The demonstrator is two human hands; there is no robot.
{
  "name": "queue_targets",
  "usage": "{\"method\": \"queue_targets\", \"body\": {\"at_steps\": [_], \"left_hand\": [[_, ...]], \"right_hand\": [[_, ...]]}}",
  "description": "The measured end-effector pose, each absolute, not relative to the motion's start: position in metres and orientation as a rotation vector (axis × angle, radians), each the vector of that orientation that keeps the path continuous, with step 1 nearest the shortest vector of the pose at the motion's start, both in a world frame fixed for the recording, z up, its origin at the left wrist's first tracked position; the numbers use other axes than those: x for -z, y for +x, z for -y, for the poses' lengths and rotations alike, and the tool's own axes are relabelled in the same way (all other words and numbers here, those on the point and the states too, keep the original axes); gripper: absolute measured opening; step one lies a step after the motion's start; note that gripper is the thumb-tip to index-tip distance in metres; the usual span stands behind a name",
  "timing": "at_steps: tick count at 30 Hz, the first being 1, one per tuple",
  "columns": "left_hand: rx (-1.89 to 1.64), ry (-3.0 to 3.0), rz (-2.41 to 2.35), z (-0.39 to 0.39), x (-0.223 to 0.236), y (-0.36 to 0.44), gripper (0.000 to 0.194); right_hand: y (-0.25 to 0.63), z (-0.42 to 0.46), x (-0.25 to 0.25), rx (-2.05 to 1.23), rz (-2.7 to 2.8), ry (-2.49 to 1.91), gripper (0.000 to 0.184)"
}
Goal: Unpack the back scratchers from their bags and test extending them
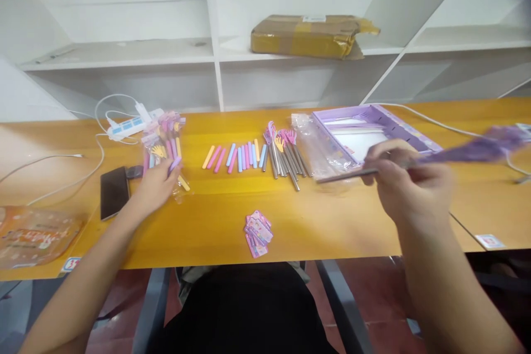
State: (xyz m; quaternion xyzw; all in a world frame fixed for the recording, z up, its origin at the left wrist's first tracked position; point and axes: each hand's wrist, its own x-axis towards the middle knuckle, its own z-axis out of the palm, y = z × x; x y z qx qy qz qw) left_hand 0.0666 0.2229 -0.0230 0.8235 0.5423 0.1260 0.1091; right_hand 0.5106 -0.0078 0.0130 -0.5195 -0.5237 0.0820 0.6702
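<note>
My right hand (409,180) is closed on a long metal rod with a purple end (477,149), held level over the desk and blurred by motion. My left hand (156,183) rests on the desk at the left with its fingers pinched on a small lilac handle piece (176,164), beside a clear bag of pink and yellow pieces (164,138). A row of pastel handle sleeves (234,156) lies in the middle of the desk. To their right lies a bunch of metal rods with coloured tops (284,154).
An open purple box (375,130) and a clear plastic wrapper (319,146) sit at the right. A stack of small pink cards (258,232) lies near the front edge. A black phone (113,191), power strip (124,127) and cables lie left. A cardboard parcel (309,36) is on the shelf.
</note>
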Motion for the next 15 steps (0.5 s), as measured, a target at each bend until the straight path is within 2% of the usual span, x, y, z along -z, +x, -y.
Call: {"method": "queue_targets", "body": {"at_steps": [3, 7, 11, 15], "left_hand": [[-0.347, 2.424, -1.622, -0.261, 0.024, 0.109, 0.025], [-0.332, 2.403, -1.618, -0.298, 0.039, 0.145, 0.035], [-0.304, 2.388, -1.574, -0.305, 0.057, 0.154, 0.033], [-0.329, 2.402, -1.554, -0.297, 0.062, 0.147, 0.038]], "right_hand": [[0.523, -0.048, -0.003, -0.113, 1.230, -1.499, 0.048], [0.530, -0.114, 0.027, -0.082, 1.413, -1.906, 0.026], [0.534, -0.149, 0.057, -0.103, 1.509, -2.016, 0.019], [0.539, -0.160, 0.077, -0.121, 1.566, -2.032, 0.016]]}}
